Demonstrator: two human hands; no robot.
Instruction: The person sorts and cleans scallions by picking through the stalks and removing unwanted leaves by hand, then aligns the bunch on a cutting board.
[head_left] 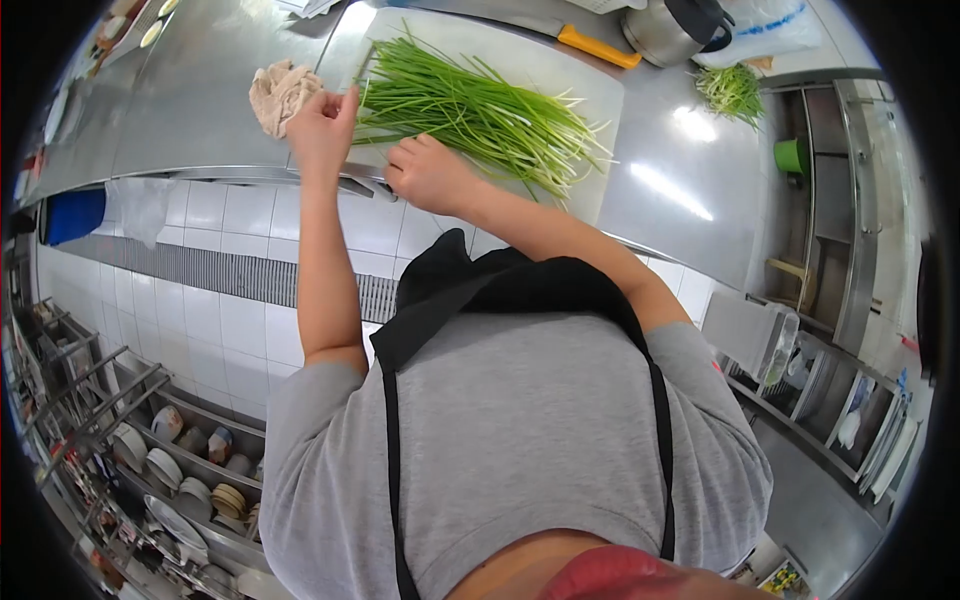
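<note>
A large pile of long green chives (480,110) with pale ends lies across a white cutting board (597,90) on the steel counter. At the pile's left end is my left hand (322,128), its thumb and fingers drawn together close to the leaf tips. Whatever it pinches is too small to make out. A crumpled beige cloth (283,92) lies right beside that hand. My right hand (432,175) is at the board's near edge, just below the chives, with fingers curled in. Its fingertips and anything inside them are hidden.
A knife with a yellow handle (598,46) lies along the board's far edge. Behind it stands a steel jug (672,32). A smaller bunch of greens (730,93) sits at the right. Shelves of bowls (165,465) are at lower left.
</note>
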